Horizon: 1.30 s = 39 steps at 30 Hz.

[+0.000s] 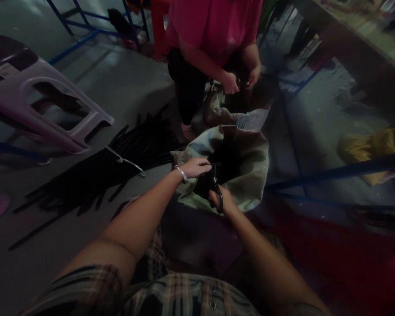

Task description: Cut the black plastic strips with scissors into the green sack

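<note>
My left hand [196, 167], with a silver bangle at the wrist, reaches over the near left rim of an open woven sack [255, 175]. Its fingers are pinched together on a thin black strip [214, 164], only a short end of which shows. Just below and to the right, my right hand [225, 199] grips black-handled scissors [220, 201]. The blades point up toward the strip, close to my left fingertips; whether they touch it is too dark to tell. The inside of the sack is in deep shadow.
A tied bundle of long black strips [131, 151] lies on the floor at left, near a plastic stool [69, 87]. Opposite me, a person in a pink shirt [213, 26] works over a second sack [217, 109]. Blue metal bars [335, 169] and a yellow bag [365, 147] are at right.
</note>
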Each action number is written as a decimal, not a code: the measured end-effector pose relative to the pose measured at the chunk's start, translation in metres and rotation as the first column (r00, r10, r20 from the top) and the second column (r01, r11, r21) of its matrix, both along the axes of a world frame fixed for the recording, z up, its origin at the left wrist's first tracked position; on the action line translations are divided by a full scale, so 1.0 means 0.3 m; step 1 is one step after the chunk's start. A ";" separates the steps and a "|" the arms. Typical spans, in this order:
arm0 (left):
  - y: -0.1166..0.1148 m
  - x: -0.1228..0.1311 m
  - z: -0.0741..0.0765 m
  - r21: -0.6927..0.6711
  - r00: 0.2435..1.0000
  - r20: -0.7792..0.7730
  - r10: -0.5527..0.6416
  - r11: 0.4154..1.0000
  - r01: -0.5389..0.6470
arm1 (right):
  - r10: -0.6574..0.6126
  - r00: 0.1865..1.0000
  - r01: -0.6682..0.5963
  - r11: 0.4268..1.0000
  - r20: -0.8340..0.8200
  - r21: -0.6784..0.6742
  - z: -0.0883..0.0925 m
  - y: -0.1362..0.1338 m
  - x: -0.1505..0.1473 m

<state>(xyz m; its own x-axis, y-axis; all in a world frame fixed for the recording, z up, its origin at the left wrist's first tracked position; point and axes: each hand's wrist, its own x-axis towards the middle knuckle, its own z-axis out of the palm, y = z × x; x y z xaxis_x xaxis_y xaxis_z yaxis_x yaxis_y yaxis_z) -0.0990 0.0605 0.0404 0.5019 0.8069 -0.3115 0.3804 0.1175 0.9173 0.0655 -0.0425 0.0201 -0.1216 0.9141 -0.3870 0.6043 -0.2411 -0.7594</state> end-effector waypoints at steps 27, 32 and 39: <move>0.008 -0.011 -0.012 0.053 0.999 -0.032 0.044 0.998 -0.042 | -0.164 0.977 0.155 0.985 -0.138 -0.073 -0.003 -0.011 -0.029; 0.013 -0.017 -0.025 0.113 0.999 -0.047 -0.002 0.994 0.008 | -0.054 0.994 0.053 0.998 -0.095 -0.015 -0.013 -0.005 -0.003; 0.017 -0.015 -0.013 0.147 0.991 -0.112 -0.068 0.986 0.084 | -0.036 0.995 0.042 0.997 -0.091 0.063 -0.046 -0.001 -0.002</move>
